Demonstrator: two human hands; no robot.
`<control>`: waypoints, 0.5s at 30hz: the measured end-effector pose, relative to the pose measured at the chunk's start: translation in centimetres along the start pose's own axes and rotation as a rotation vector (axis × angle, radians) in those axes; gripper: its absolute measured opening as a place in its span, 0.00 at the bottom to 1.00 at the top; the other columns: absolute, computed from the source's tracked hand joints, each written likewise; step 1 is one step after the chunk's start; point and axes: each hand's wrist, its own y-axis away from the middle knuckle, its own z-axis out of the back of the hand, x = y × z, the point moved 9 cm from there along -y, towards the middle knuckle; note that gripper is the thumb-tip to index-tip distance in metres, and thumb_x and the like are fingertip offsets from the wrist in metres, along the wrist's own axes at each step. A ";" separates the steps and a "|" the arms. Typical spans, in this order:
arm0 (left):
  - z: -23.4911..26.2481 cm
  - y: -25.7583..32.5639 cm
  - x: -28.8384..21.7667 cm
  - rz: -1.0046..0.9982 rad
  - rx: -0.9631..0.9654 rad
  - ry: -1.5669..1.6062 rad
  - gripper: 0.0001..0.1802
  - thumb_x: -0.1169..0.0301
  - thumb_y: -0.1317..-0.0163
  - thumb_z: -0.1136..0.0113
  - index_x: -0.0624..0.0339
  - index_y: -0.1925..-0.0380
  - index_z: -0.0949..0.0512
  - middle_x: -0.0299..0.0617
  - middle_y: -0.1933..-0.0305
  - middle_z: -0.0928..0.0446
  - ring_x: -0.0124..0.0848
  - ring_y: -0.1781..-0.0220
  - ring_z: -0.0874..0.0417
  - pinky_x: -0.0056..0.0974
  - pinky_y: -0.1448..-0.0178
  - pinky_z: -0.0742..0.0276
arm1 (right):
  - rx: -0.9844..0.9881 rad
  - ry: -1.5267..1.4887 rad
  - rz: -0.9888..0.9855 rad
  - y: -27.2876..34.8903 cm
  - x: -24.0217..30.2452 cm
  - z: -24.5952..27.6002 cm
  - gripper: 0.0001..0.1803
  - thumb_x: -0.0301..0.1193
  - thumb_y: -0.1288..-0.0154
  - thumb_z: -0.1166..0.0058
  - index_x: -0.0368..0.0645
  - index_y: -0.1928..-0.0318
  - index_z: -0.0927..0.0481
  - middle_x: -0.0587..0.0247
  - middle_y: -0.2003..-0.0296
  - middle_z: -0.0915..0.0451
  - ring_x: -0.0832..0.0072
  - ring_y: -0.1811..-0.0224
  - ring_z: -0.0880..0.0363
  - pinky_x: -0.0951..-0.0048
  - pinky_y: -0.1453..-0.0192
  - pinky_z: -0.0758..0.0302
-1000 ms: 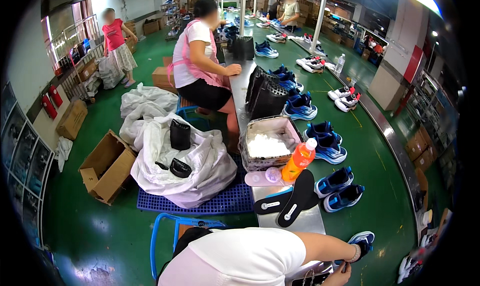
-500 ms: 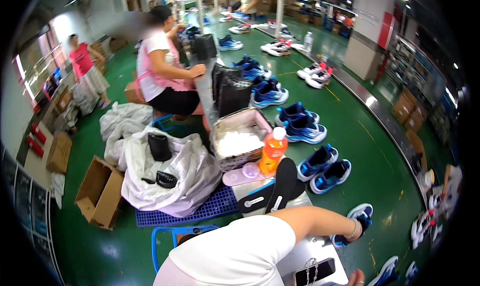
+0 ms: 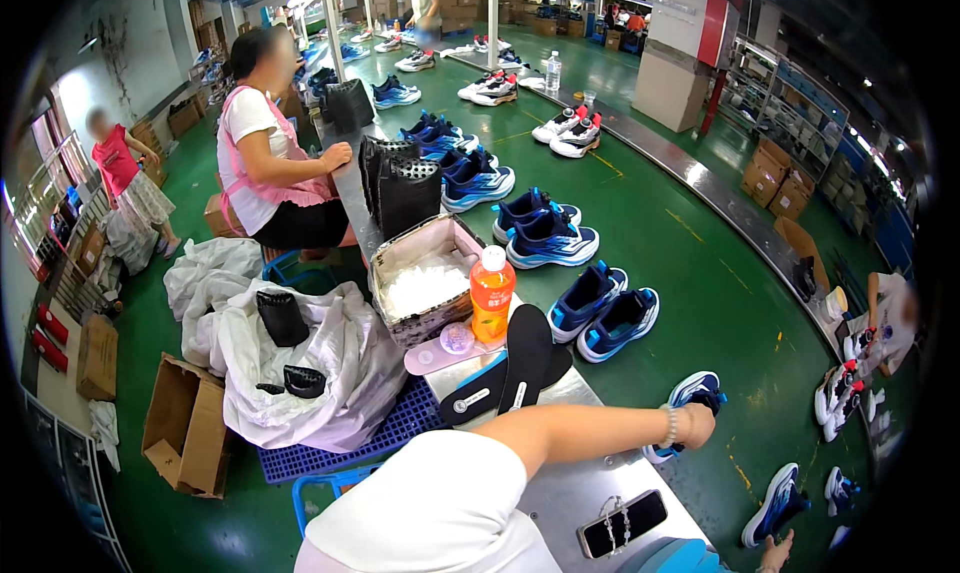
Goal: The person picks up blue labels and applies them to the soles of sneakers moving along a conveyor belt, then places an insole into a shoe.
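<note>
My left hand (image 3: 697, 425) reaches across to the right with its fingers curled at the opening of a blue and white sneaker (image 3: 688, 401), which it grips. Partly cut off by the lower edge, my right hand (image 3: 774, 553) has its fingers apart, close by the heel of another blue sneaker (image 3: 772, 505). Below my left forearm, a phone (image 3: 622, 525) with a bead strap lies on the metal table (image 3: 560, 483). Black insoles (image 3: 524, 358) are stacked beyond that arm. A light blue item (image 3: 683, 557), its kind unclear, shows at the lower edge.
An orange drink bottle (image 3: 492, 295) and a box of white material (image 3: 455, 235) stand on the table. More sneakers (image 3: 618, 323) line the green belt. Left are a white sack (image 3: 300, 403) and an open carton (image 3: 187, 428). A co-worker in a pink apron (image 3: 265, 138) sits ahead.
The view has shifted rightward, so most things sit further left. My right hand has moved out to the right, beside a sneaker. The left hand stays at its sneaker, and the light blue item has appeared.
</note>
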 end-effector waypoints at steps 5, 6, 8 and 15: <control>1.3 2.0 3.6 0.314 -0.457 0.719 0.27 0.53 0.42 0.54 0.70 0.84 0.30 0.59 0.77 0.27 0.49 0.74 0.25 0.45 0.66 0.31 | 0.004 -0.301 0.108 -7.4 -12.5 -9.5 0.34 0.21 0.54 0.47 0.32 0.44 0.42 0.44 0.52 0.31 0.60 0.52 0.30 0.70 0.48 0.34; 1.6 2.0 4.3 0.321 -0.534 0.687 0.29 0.51 0.42 0.54 0.71 0.84 0.30 0.59 0.80 0.29 0.48 0.76 0.26 0.45 0.68 0.32 | 0.077 -0.384 0.105 -8.3 -12.6 -10.8 0.35 0.20 0.55 0.47 0.33 0.43 0.44 0.43 0.50 0.33 0.59 0.50 0.31 0.70 0.45 0.36; 1.3 2.8 6.2 0.434 -0.578 0.777 0.25 0.55 0.42 0.53 0.70 0.84 0.30 0.56 0.83 0.30 0.44 0.79 0.29 0.43 0.71 0.34 | -0.012 -0.575 0.203 -7.7 -7.4 -10.3 0.32 0.17 0.59 0.47 0.32 0.47 0.39 0.46 0.56 0.29 0.58 0.53 0.30 0.69 0.46 0.36; 2.5 2.8 5.2 0.228 -0.671 0.808 0.15 0.67 0.46 0.47 0.70 0.83 0.30 0.50 0.85 0.30 0.37 0.82 0.29 0.38 0.74 0.34 | -0.175 -0.178 0.288 -0.9 3.6 -4.0 0.17 0.24 0.58 0.41 0.36 0.63 0.26 0.49 0.65 0.25 0.55 0.60 0.28 0.63 0.54 0.33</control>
